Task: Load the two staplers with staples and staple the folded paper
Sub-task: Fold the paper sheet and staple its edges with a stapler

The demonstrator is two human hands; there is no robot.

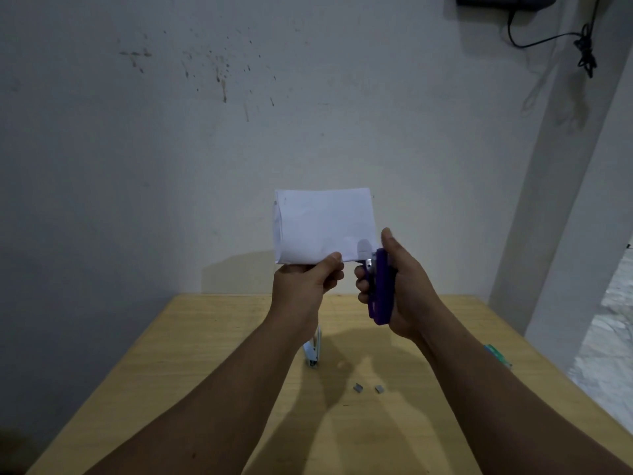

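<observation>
- Head view: the folded paper [322, 226] is held upright in the air above the far edge of the desk [191, 354], in front of a pale, stained wall [239, 114].
- The lower edge of the paper is pinched by the left hand [303, 284], with the thumb pressed on the near face and the fingers [334, 281] curled behind it.
- A purple stapler [379, 289] is grasped by the right hand [399, 286], just at 3 o'clock of the left hand; the thumb lies along its top and the fingers are wrapped under it.
- The metal nose of the purple stapler is set at the lower right corner of the paper; whether the paper is clamped in it cannot be told.
- A second, white stapler [313, 351] is seen lying on the desk at 6 o'clock of the left hand, partly hidden by the left forearm.
- Two small strips of staples [368, 388] are lying on the desk between the forearms, at 5 o'clock of the white stapler and apart from it.
- A green box [496, 354] is seen at the right edge of the desk, partly hidden by the right forearm.
- A dark device with a hanging black cable [548, 39] is mounted on the wall at 1 o'clock.
</observation>
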